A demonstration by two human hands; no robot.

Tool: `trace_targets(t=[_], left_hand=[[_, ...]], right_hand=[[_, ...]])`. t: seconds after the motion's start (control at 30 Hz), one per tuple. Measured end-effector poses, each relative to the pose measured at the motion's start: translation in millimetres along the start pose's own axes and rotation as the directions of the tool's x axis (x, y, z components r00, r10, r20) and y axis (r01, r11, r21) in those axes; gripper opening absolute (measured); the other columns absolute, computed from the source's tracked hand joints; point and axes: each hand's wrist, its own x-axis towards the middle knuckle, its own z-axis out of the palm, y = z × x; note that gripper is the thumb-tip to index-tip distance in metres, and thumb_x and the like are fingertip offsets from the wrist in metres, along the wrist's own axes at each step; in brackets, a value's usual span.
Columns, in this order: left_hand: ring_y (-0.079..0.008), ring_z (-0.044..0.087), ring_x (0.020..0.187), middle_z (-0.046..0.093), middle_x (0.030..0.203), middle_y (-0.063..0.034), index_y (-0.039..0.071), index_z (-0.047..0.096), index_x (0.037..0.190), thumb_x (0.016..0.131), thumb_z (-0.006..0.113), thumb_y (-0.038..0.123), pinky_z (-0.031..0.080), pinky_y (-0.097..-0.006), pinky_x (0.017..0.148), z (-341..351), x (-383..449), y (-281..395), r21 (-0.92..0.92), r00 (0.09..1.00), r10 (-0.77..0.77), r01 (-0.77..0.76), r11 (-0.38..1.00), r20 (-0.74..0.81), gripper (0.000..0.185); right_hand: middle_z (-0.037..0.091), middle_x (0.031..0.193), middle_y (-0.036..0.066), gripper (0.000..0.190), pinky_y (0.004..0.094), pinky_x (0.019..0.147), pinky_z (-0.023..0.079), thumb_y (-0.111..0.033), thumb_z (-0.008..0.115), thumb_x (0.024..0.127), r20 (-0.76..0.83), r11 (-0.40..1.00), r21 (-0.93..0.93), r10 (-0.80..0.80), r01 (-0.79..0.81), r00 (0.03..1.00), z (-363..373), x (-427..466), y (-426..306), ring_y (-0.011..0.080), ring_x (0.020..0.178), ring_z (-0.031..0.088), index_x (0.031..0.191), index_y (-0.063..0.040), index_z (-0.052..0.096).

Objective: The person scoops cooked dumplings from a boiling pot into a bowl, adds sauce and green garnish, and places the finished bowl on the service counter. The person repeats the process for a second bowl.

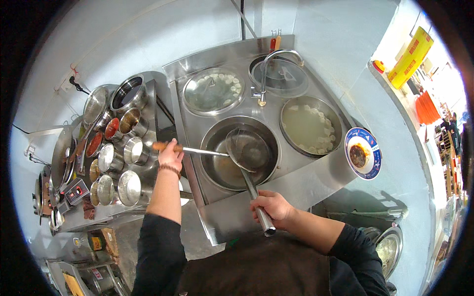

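In my left hand (172, 155) is a wooden handle (160, 146) with a long metal shaft. That shaft reaches over the front-left pot (208, 174) to the rim of a round strainer (247, 148); I cannot make out the head of the left tool. My right hand (274, 209) grips the thick metal handle (251, 185) of the strainer, whose round head hangs over the same pot. To the right, a pot (309, 127) holds cloudy liquid with pale pieces floating along its side. Behind, a glass lid (213, 92) covers another pot with pale round pieces.
A blue-rimmed bowl (361, 129) with dark sauce sits at the right edge. The curved tap (263, 81) rises between the pots, near a lidded back-right pot (281, 77). Several metal containers (129, 188) and a digital scale (76, 190) crowd the left table.
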Motion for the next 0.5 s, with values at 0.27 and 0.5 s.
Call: trace_targets(t=[0.27, 0.5], left_hand=[[-0.0132, 0.069, 0.088, 0.074, 0.098, -0.003, 0.009, 0.069, 0.107, 0.087, 0.077, 0.008, 0.056, -0.0304, 0.081, 102.6, -135.0, 52.3, 0.37, 0.603, 0.354, -0.756, 0.539, 0.715, 0.022], [-0.033, 0.067, 0.107, 0.067, 0.112, -0.0086, 0.01, 0.063, 0.111, 0.076, 0.074, 0.005, 0.056, -0.0433, 0.088, 70.5, -237.9, 42.0, -0.004, -0.013, 0.154, -0.998, -0.062, 0.988, 0.037]], right_hand=[[0.067, 0.089, 0.011, 0.017, 0.0384, 0.059, 0.055, -0.016, 0.065, 0.095, -0.016, 0.993, -0.115, 0.016, -0.018, 1.0, 31.8, 14.6, 9.6, 0.0231, 0.07, 0.065, 0.103, -0.002, 0.061], [0.071, 0.098, 0.012, 0.034, 0.04, 0.065, 0.057, -0.032, 0.06, 0.101, 0.045, 0.943, -0.312, -0.11, 0.118, 0.993, 29.8, 39.6, 20.6, 0.0261, 0.079, 0.07, 0.111, 0.0, 0.066]])
